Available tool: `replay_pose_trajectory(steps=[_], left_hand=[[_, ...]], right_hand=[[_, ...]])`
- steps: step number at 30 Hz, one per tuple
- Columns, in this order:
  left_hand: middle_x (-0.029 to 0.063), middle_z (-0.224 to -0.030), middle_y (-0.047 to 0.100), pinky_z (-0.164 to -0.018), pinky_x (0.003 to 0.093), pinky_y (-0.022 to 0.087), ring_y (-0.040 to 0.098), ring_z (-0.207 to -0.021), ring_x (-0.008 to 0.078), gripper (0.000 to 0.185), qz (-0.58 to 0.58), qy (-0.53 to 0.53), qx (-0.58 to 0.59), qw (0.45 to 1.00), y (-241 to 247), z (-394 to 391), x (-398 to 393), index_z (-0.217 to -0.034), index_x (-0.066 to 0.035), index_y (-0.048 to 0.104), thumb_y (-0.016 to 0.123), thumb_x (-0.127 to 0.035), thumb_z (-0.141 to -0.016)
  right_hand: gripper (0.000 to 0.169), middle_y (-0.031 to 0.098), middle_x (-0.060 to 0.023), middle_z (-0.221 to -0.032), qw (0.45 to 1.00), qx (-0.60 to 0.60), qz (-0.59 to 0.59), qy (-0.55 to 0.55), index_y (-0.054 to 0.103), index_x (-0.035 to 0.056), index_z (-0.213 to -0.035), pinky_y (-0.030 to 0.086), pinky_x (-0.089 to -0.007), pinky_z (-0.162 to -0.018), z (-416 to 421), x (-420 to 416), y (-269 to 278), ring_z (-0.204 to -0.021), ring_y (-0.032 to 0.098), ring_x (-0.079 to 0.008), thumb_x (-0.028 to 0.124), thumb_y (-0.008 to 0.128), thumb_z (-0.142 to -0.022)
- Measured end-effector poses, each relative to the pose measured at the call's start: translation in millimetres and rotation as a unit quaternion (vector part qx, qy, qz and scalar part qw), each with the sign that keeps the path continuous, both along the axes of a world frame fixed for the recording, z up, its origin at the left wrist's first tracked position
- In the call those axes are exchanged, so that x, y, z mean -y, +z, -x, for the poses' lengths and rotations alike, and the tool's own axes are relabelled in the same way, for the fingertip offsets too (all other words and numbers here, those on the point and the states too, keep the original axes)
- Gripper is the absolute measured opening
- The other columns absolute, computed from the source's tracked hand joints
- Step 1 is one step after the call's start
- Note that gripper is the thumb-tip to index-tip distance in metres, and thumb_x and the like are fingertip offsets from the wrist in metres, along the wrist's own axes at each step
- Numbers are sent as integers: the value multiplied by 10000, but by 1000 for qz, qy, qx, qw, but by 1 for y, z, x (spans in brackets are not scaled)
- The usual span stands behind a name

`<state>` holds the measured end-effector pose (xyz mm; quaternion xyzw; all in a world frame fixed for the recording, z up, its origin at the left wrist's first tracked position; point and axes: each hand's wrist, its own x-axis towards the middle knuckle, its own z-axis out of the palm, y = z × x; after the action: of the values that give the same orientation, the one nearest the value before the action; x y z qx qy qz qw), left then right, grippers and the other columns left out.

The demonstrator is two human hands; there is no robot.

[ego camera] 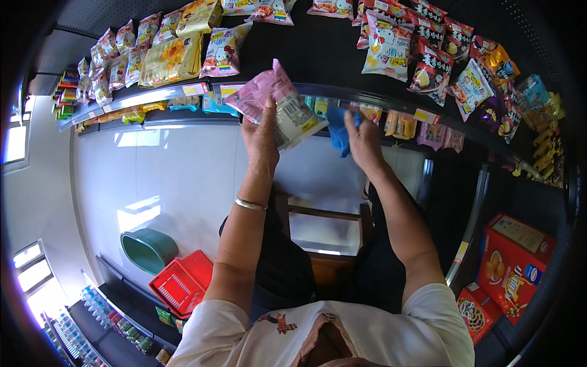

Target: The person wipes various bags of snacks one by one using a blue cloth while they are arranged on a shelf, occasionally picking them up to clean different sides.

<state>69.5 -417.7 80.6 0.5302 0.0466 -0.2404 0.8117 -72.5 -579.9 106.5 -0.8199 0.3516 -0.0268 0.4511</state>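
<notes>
My left hand [262, 133] grips a pink and white snack bag [293, 112], its printed back with a barcode turned up towards me. The bag is tilted in front of the shelf edge. A crumpled blue cloth [338, 130] hangs from my right hand [364, 137], a little to the right of the bag and apart from it. Beyond both hands runs a black store shelf [293, 50] with a bare stretch in its middle. On that shelf, a similar bag with a cartoon cat [225, 50] stands left of the stretch, and another cartoon bag [389, 45] leans to its right.
Yellow packs [172, 59] and red snack bags [431, 69] line the shelf. A lower shelf holds more small packages [400, 124]. A wooden stool [330, 264] is beneath me. Behind left are a green bin [149, 250] and a red basket [183, 282]; red cartons [516, 266] are at right.
</notes>
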Motion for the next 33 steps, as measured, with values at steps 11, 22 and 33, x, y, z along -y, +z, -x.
replay_pose_trajectory(steps=[11,22,33], left_hand=[[153,-1276,558,-969,380,501,575,-1165,268,555,30,-157,-20,987,-6,39,7,-1341,-36,401,676,-87,-861],[106,-1154,629,-945,334,494,612,-1070,199,518,-75,-185,174,964,-4,45,18,-1253,-23,467,752,-69,-823],[115,-1119,641,-892,338,520,626,-1021,196,465,-215,-186,302,910,-11,48,20,-1197,-11,504,755,-95,-814]], right_hand=[[486,377,-96,-1515,913,235,263,204,447,111,-1426,178,-457,-1175,-20,-61,-6,-1429,294,-291,292,508,-979],[540,448,-137,-1451,919,237,301,91,446,75,-1407,266,-497,-1138,-27,-14,-15,-1372,385,-324,323,577,-945],[523,453,-141,-1448,918,242,287,125,442,66,-1414,259,-482,-1145,-26,-34,-10,-1374,387,-304,317,545,-967]])
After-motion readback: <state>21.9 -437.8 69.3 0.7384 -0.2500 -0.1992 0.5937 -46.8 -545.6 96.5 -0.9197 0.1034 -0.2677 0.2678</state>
